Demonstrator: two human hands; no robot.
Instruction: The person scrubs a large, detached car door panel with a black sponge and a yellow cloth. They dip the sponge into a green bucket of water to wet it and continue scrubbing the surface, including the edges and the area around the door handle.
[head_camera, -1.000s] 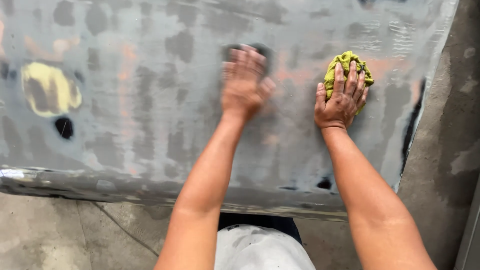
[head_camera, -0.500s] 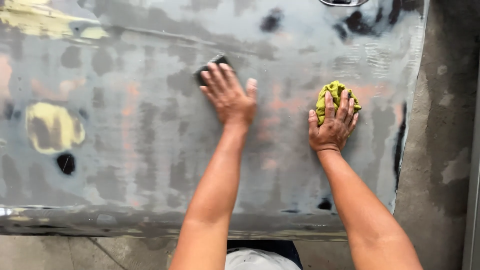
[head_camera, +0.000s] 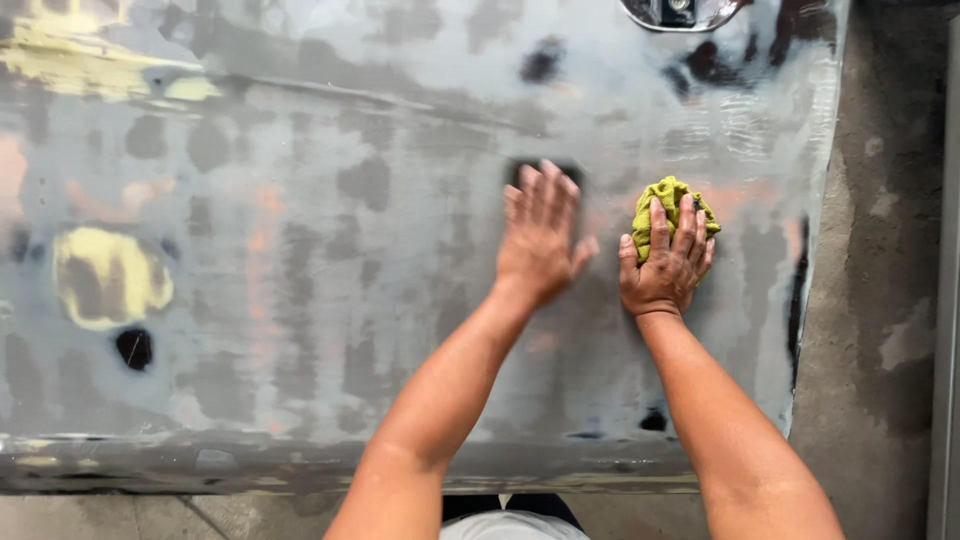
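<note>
Head view: two bare hands worked a sanded grey car panel (head_camera: 330, 300).

Left hand (head_camera: 540, 235) lay flat, fingers spread, pressing a dark sanding block (head_camera: 545, 172) that showed only at the fingertips, mid-panel. Right hand (head_camera: 668, 265), just beside it, pinned a crumpled yellow-green cloth (head_camera: 668, 205) under curled fingers. Even flat pressure and overlapping passes looked the sound way, wiping close behind. Panel was mottled: grey primer, yellow filler patches, black spots, pinkish streaks.
</note>
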